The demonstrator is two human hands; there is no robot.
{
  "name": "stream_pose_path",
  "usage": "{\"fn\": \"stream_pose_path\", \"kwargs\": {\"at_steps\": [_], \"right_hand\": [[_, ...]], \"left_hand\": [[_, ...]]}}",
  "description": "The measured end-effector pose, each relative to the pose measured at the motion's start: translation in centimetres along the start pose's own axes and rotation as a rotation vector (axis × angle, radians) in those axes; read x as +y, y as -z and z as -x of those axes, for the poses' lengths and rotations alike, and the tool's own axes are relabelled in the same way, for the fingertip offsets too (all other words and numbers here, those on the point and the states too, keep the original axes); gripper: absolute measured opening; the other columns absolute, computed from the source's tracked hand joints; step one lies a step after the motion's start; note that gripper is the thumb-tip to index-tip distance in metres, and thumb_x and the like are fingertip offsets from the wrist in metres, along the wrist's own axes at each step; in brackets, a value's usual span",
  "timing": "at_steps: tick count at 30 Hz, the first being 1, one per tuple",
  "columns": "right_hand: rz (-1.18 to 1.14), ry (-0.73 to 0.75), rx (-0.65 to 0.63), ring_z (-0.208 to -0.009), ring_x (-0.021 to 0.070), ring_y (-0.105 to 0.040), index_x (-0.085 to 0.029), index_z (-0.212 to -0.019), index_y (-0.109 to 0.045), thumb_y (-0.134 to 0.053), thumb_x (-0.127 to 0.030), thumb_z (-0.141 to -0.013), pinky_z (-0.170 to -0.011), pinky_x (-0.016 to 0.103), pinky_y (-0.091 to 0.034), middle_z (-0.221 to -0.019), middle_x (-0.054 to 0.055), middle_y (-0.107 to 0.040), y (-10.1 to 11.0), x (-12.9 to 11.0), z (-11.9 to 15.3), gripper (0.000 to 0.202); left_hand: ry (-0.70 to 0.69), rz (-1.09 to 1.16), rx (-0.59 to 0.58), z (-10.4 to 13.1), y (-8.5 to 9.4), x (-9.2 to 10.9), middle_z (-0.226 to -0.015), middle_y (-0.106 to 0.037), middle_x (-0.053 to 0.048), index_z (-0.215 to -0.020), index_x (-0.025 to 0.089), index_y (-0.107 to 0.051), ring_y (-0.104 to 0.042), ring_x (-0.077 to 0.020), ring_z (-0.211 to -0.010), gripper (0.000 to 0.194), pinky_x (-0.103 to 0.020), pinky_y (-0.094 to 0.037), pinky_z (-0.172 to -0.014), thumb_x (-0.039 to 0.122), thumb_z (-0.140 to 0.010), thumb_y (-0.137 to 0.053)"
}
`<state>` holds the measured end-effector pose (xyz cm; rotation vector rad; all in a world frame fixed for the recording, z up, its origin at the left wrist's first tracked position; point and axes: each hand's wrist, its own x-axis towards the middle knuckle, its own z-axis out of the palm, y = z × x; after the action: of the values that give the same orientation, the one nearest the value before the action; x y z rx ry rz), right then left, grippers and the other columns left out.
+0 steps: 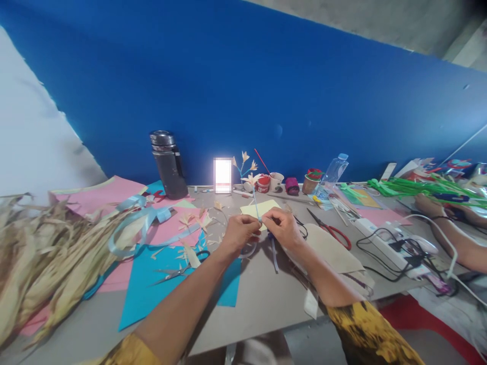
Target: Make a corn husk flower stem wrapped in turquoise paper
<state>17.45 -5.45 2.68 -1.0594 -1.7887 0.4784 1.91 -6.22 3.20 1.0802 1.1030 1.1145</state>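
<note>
A craft flower with pale petals stands upright on a thin light-blue stem, above the table's middle. My left hand pinches the lower end of the stem from the left, fingers closed. From the right, my right hand is closed in a pinch at the same spot, its fingertips meeting those of the left. Exactly how the stem sits between the fingertips is partly hidden. Just below the right hand hangs a narrow pale ribbon strip. Behind the hands lies a yellow paper sheet.
Dried corn husks heap at left beside a blue ribbon. Scissors lie on blue paper; red-handled scissors lie right. A dark thermos stands behind. A power strip trails cables near another person's arm.
</note>
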Motion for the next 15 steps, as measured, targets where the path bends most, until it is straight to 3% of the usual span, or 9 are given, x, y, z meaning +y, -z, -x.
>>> {"fn": "stream_pose_path", "kwargs": {"at_steps": [5,9,15], "right_hand": [[0.004,-0.01,-0.012,-0.066,0.0158,-0.053,-0.019,-0.068,-0.067,-0.059,-0.026,-0.082,-0.061,0.028,-0.04,-0.069,0.003,-0.06,0.12,0.06,-0.05,0.018],[-0.011,-0.031,-0.007,-0.067,0.0161,-0.054,-0.019,-0.071,-0.068,-0.059,-0.028,-0.082,-0.06,0.028,-0.04,-0.071,0.003,-0.062,0.09,-0.05,-0.08,0.017],[-0.159,-0.185,-0.025,-0.062,0.015,-0.052,-0.017,-0.075,-0.07,-0.063,-0.037,-0.081,-0.055,0.026,-0.039,-0.069,0.003,-0.061,0.78,0.58,-0.34,0.022]], "left_hand": [[0.027,0.019,-0.031,-0.07,0.23,-0.24,-0.061,-0.061,-0.003,-0.061,0.014,-0.065,-0.062,-0.0158,-0.061,0.02,-0.024,-0.048,-0.048,0.027,-0.057,-0.08],[0.033,0.169,-0.049,-0.33,0.18,-0.69,-0.06,-0.06,-0.002,-0.067,0.012,-0.066,-0.061,-0.0142,-0.059,0.032,-0.024,-0.05,-0.051,0.033,-0.052,-0.087],[0.036,0.172,0.001,-0.33,0.17,-0.68,-0.063,-0.061,-0.002,-0.071,0.012,-0.067,-0.061,-0.0147,-0.059,0.036,-0.024,-0.049,-0.047,0.035,-0.051,-0.087]]}}
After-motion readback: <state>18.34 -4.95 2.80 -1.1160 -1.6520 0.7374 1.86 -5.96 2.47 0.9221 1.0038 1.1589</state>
